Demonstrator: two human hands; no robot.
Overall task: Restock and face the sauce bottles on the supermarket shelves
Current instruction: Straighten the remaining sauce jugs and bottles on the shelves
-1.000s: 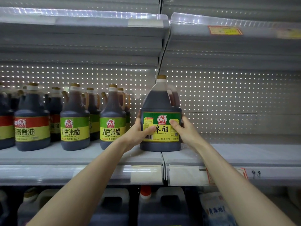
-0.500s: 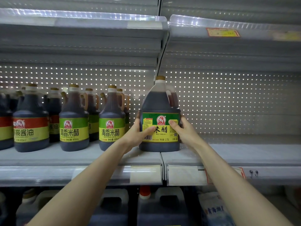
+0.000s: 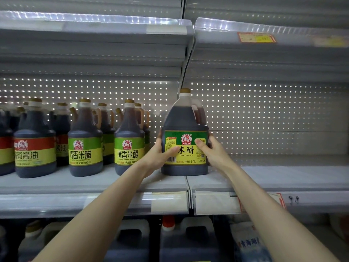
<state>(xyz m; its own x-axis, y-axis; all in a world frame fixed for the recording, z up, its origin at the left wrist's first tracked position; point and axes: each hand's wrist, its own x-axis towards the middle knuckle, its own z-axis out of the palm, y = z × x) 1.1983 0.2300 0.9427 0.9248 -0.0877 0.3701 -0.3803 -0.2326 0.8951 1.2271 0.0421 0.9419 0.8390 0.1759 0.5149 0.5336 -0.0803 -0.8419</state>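
While both arms stretch up from below, the left hand [image 3: 160, 156] and right hand [image 3: 211, 151] clasp the big rice vinegar jug [image 3: 186, 120] from either side, fingers curled round it, thumbs on the label. It stands upright near the shelf's [image 3: 56, 183] front edge, over the seam between two sections. Smaller green-label bottles [image 3: 85, 144] line up just left, with the perforated back panel [image 3: 273, 114] behind.

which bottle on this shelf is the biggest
The rice vinegar jug at the row's right end, held between the left hand and right hand; it is taller and wider than the other bottles.
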